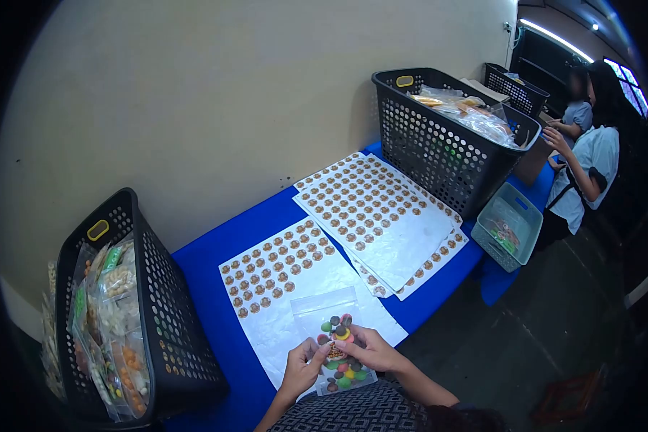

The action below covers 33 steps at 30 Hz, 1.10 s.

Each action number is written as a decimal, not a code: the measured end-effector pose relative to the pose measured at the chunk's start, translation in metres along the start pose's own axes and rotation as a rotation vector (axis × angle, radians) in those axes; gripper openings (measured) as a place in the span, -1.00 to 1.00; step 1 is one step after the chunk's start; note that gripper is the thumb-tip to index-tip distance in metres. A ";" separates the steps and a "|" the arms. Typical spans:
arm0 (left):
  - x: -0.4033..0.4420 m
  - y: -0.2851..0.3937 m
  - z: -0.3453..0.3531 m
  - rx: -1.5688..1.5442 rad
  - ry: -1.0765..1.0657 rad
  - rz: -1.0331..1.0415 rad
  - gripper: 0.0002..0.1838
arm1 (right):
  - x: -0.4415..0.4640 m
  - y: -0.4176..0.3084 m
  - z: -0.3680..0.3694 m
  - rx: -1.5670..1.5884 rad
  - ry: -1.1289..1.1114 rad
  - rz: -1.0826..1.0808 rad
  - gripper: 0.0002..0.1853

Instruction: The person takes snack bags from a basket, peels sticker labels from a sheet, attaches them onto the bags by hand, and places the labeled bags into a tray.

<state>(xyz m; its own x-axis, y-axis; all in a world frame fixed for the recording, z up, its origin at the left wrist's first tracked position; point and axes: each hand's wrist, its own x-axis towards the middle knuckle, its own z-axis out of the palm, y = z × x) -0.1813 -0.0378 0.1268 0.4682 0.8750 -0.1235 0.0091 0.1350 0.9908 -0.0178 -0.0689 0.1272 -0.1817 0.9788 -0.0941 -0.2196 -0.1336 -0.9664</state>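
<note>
A clear zip bag (324,308) of colourful round candies lies over the lower part of a sticker sheet (273,331), close to my body. My left hand (304,369) grips the bag's left side, thumb toward a round brown label on its front. From the right, my right hand (371,351) holds the bag too, its thumb at the same label. Red, green, yellow and dark candies show above and below the label. The sheet under the bag carries rows of round brown stickers in its upper part, with bare white backing below.
More sticker sheets (381,216) overlap on the blue tablecloth (216,248). A black basket (173,317) of snack bags stands left, another black basket (439,144) behind right. A greenish bin (511,227) sits right of the table. Two people (590,158) are at the far right.
</note>
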 end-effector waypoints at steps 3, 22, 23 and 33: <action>-0.002 0.000 -0.002 -0.022 0.033 -0.006 -0.68 | 0.004 -0.002 0.001 -0.004 -0.017 0.011 -0.58; -0.009 -0.007 0.002 0.045 0.006 -0.052 -0.72 | 0.019 -0.004 0.001 0.245 -0.043 0.066 -0.58; -0.009 -0.008 0.001 0.055 0.021 -0.047 -0.72 | 0.019 -0.007 0.002 0.245 -0.047 0.066 -0.58; -0.012 0.000 0.009 0.066 0.060 -0.027 -0.72 | 0.021 0.001 -0.001 0.203 -0.004 0.080 -0.59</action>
<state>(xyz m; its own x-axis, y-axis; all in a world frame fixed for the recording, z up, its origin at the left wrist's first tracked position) -0.1789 -0.0521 0.1285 0.4128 0.8982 -0.1513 0.0799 0.1298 0.9883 -0.0209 -0.0484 0.1246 -0.2103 0.9633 -0.1670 -0.3926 -0.2396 -0.8880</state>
